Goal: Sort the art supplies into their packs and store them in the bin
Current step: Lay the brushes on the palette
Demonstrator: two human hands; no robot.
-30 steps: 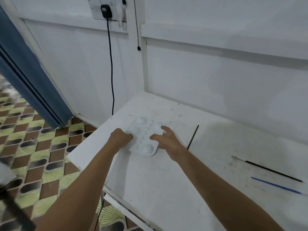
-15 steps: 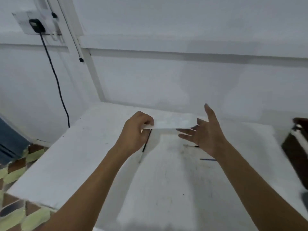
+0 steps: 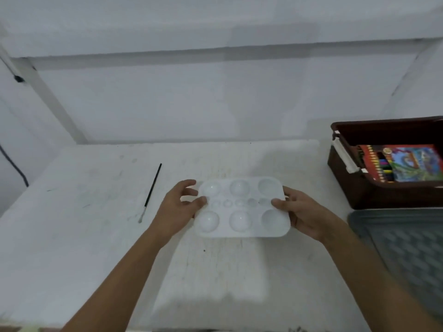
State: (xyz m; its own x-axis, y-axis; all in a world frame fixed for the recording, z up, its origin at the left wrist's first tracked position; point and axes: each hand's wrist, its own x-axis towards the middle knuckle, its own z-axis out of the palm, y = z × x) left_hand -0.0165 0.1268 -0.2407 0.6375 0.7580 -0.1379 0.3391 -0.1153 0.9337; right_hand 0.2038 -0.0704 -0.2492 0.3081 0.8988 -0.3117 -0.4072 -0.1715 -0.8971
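Observation:
I hold a white plastic paint palette (image 3: pixel 242 208) with round wells above the middle of the white table (image 3: pixel 72 236). My left hand (image 3: pixel 178 209) grips its left edge and my right hand (image 3: pixel 303 213) grips its right edge. The palette is level, wells facing up. A dark brown bin (image 3: pixel 374 188) stands at the right edge of the table, to the right of the palette, with a colourful pencil pack (image 3: pixel 402 162) lying inside it. A black paintbrush (image 3: pixel 151 191) lies on the table left of my left hand.
A white wall runs along the back of the table. A grey patterned lid or mat (image 3: pixel 402 248) lies in front of the bin at the right. A black cable (image 3: pixel 14 161) hangs at the far left.
The palette came off the table's left corner, was carried right edge-on in my left hand, and is now held flat by both hands. The view swung right, bringing the bin in.

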